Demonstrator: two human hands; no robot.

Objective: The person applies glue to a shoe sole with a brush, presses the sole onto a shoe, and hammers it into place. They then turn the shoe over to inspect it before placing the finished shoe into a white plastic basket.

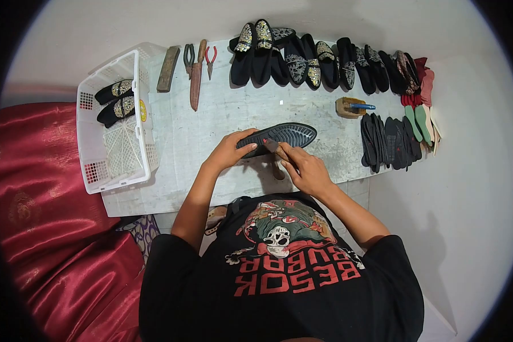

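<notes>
Steadying a likely light, flexible shoe sole (pixel 295 135) above the worktop (pixel 211 122), the left hand's (pixel 227 150) fingers are gripping its heel end, the surest hold; the right hand (pixel 311 173) is clasping a possible scraper (pixel 281 151).

Landmark: the held black sole (pixel 293 134). Left of it, past the left hand (pixel 232 153), open bench (pixel 182 151) runs to the white basket (pixel 146 151), whose raised wall blocks that side. Beyond its far edge, there's an open strip, then the slipper row (pixel 262 62) walls it off. Far left of it: wooden bar (pixel 168 69), knife (pixel 196 85) and two pliers (pixel 189 61) (pixel 210 62) in the way. Right: open patch, then wooden block (pixel 347 107) and sole stack (pixel 376 142). Near side: right hand (pixel 310 171) with bladed tool (pixel 280 151) blocks access; forearms flank the approach.
</notes>
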